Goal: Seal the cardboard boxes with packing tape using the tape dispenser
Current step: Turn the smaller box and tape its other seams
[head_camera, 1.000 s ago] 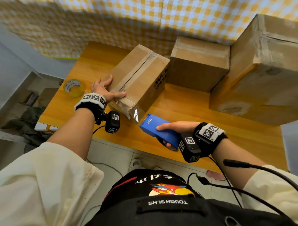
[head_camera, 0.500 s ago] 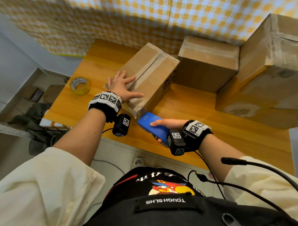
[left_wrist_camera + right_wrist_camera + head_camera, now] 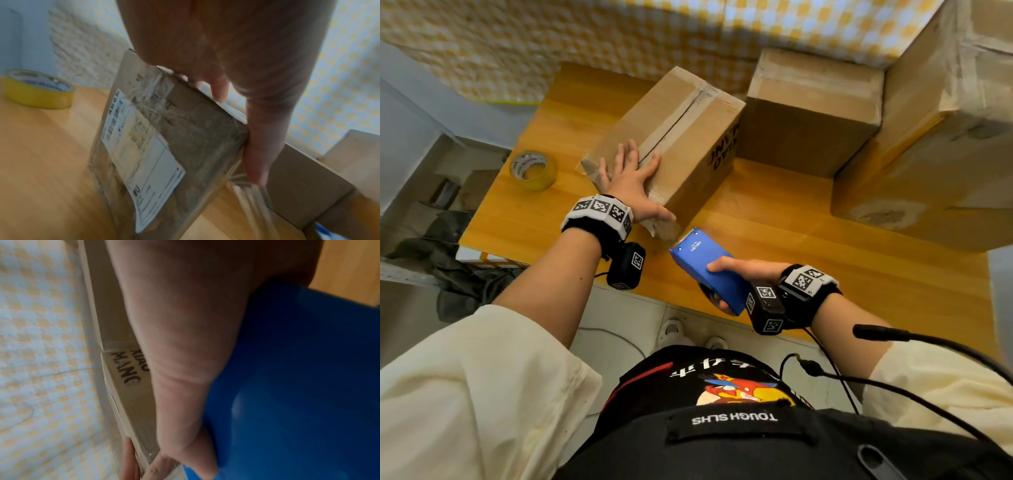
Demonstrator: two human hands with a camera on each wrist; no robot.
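Note:
A long cardboard box [image 3: 681,137] lies slantwise on the wooden table [image 3: 808,226], a dark seam running down its top. My left hand [image 3: 631,178] lies flat on the box's near end with fingers spread; in the left wrist view the left hand [image 3: 236,73] reaches over the top edge of the labelled box end [image 3: 168,141], thumb at the corner. My right hand [image 3: 743,270] grips a blue tape dispenser [image 3: 709,270] whose front end meets the box's near lower corner, where clear tape hangs. The dispenser [image 3: 298,378] fills the right wrist view.
A yellow tape roll [image 3: 534,169] lies at the table's left. A second cardboard box [image 3: 811,113] stands behind the first, and a large one [image 3: 941,144] fills the right side. A checked cloth [image 3: 619,34] hangs behind. The near table edge runs just below my hands.
My left hand has slid from the box's near corner up onto its top and spread flat. The right hand has brought the dispenser forward to the box's near corner.

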